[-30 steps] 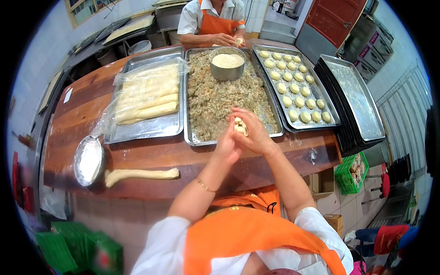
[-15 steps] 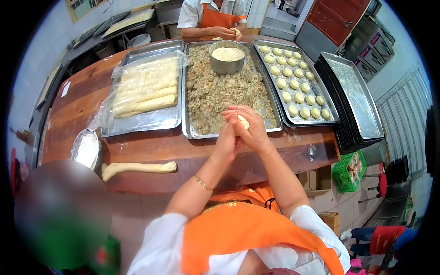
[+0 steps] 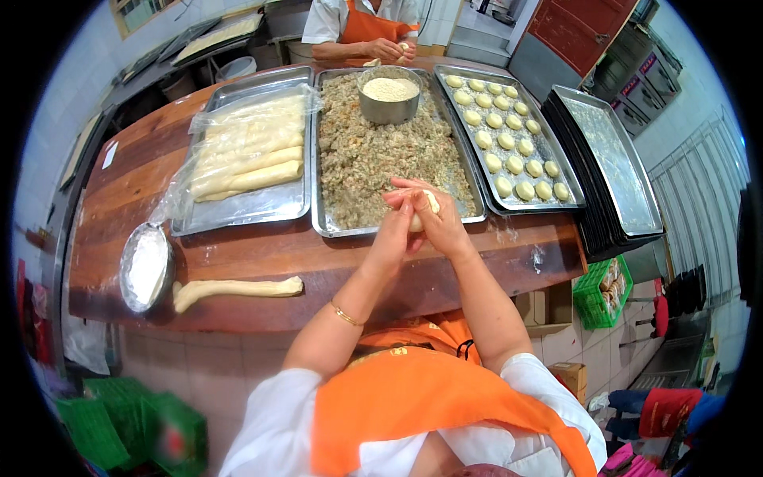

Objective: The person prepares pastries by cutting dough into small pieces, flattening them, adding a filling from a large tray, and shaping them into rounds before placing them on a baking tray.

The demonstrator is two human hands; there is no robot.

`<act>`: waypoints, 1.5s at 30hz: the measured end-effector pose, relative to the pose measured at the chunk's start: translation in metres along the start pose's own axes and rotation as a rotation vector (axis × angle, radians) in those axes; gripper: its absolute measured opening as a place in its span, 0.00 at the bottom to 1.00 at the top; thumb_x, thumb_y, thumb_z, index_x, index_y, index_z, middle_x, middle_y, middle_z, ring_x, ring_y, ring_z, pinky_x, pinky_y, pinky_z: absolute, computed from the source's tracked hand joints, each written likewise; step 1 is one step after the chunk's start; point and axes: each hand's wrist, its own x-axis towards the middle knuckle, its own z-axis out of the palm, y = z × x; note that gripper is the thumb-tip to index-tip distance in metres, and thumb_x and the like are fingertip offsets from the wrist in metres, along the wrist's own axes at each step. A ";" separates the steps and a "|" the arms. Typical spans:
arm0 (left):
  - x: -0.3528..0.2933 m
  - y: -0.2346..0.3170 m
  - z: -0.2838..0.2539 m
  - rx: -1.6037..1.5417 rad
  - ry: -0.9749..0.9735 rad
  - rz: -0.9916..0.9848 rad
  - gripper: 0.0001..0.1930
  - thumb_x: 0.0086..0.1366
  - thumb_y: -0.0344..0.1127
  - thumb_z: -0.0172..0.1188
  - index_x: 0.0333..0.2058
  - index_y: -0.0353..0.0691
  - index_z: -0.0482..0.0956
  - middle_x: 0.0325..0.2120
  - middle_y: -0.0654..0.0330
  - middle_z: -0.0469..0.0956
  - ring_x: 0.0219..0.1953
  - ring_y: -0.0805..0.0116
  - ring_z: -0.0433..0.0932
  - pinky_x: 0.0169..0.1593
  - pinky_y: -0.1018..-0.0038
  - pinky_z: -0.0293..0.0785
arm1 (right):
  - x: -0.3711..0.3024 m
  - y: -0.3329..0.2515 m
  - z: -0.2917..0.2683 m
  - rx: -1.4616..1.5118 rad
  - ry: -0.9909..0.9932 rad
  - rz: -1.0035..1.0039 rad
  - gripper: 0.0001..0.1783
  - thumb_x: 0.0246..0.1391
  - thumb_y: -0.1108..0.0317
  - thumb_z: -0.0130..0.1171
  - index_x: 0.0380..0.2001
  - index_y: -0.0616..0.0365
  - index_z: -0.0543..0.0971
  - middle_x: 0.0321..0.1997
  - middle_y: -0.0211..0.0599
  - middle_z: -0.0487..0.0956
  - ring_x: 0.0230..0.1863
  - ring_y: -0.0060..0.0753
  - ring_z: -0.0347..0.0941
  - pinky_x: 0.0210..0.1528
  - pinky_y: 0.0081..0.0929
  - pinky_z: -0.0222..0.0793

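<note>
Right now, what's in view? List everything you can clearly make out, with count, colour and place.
table: one, brown, centre
trays: three, silver, on table
dough rolls: several, pale, left tray
plastic sheet: one, clear, over rolls
filling: one mass, beige, middle tray
metal bowl: one, silver, on filling
dough balls: about 23, cream, right tray
tray stack: one, mostly black, right of trays
flour bowl: one, silver, front left
dough strip: one, pale, beside flour bowl
crates: several, green, floor
cardboard boxes: two, brown, lower right
door: one, red, back right
other person: one, orange apron, across table
dough lump: one, pale, between hands
left hand: one, bare, against lump
right hand: one, bare, against lump
</note>
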 end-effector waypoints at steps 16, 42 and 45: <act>-0.008 0.008 0.033 0.021 0.138 0.110 0.28 0.76 0.63 0.39 0.50 0.44 0.71 0.29 0.68 0.73 0.22 0.81 0.64 0.23 0.83 0.58 | 0.000 -0.008 -0.009 0.332 0.003 0.155 0.35 0.71 0.41 0.42 0.48 0.64 0.83 0.61 0.45 0.78 0.68 0.38 0.66 0.64 0.38 0.67; -0.008 -0.004 0.022 0.203 0.106 0.214 0.23 0.77 0.57 0.39 0.50 0.42 0.69 0.24 0.68 0.70 0.20 0.82 0.62 0.21 0.82 0.54 | -0.001 -0.002 -0.007 0.504 0.000 0.058 0.36 0.72 0.42 0.35 0.51 0.64 0.81 0.66 0.49 0.72 0.72 0.45 0.61 0.71 0.44 0.58; -0.010 0.000 0.002 -0.046 -0.094 0.010 0.18 0.77 0.50 0.46 0.53 0.42 0.66 0.25 0.67 0.70 0.20 0.81 0.63 0.22 0.81 0.56 | 0.001 -0.015 -0.005 0.326 0.026 -0.070 0.38 0.73 0.41 0.33 0.50 0.63 0.82 0.64 0.49 0.74 0.72 0.45 0.61 0.72 0.43 0.58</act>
